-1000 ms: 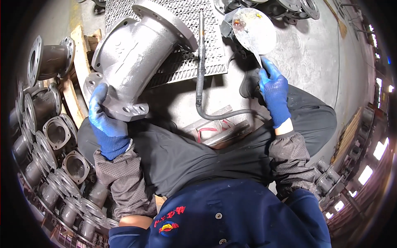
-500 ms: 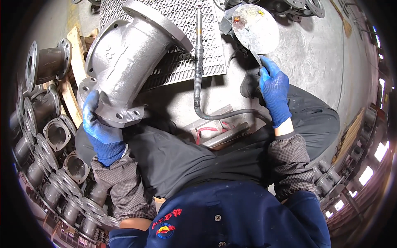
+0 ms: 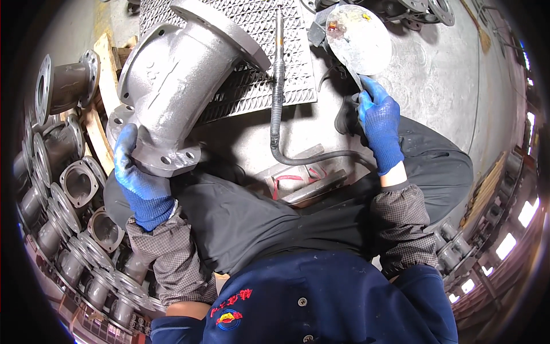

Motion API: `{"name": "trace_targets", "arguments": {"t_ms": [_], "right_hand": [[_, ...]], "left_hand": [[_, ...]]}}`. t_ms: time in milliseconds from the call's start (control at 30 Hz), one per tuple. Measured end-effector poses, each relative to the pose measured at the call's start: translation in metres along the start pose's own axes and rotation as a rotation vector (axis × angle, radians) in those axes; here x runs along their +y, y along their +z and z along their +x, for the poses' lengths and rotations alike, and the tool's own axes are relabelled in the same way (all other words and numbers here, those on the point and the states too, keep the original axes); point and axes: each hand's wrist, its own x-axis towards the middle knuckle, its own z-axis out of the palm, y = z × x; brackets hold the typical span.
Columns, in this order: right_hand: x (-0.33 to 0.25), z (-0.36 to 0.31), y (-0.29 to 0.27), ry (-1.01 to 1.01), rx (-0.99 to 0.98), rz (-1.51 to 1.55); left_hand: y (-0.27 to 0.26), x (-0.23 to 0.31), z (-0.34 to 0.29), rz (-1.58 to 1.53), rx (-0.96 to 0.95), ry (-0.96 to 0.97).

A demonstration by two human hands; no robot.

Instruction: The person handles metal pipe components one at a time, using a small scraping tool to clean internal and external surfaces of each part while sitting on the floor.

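Note:
A large silver-grey cast valve body [image 3: 180, 86] with bolt-hole flanges leans in front of me on the left. My left hand [image 3: 137, 166], in a blue glove, is closed on its lower flange, thumb on top. In my blue-gloved right hand [image 3: 379, 117] is a thin grey blade like a putty knife [image 3: 354, 76]; its handle is hidden by the fingers. The blade lies at the lower edge of a round pale plate [image 3: 366, 43], which bears small reddish-brown and yellow smears.
A patterned metal grating [image 3: 252, 94] lies behind the valve body. A spring-sleeved hose [image 3: 276, 114] runs across it and bends toward my right leg. Between my legs are metal bars [image 3: 315, 189] with red strips. Several flanged castings [image 3: 63, 143] are stacked left, beside wooden planks [image 3: 103, 86].
The view has shifted very slightly, and the blade has moved a little to the left against the round plate. Left hand and valve body stay as they were.

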Motion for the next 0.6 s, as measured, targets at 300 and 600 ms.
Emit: {"name": "trace_targets", "arguments": {"t_ms": [300,600], "right_hand": [[0.005,0.004,-0.002,0.036,-0.020,0.027],[-0.051,-0.010,-0.014,0.095,-0.201,0.458]], "left_hand": [[0.000,-0.004,-0.002,0.046,-0.075,0.041],[0.000,-0.005,-0.009,0.336,-0.177,0.277]]}}
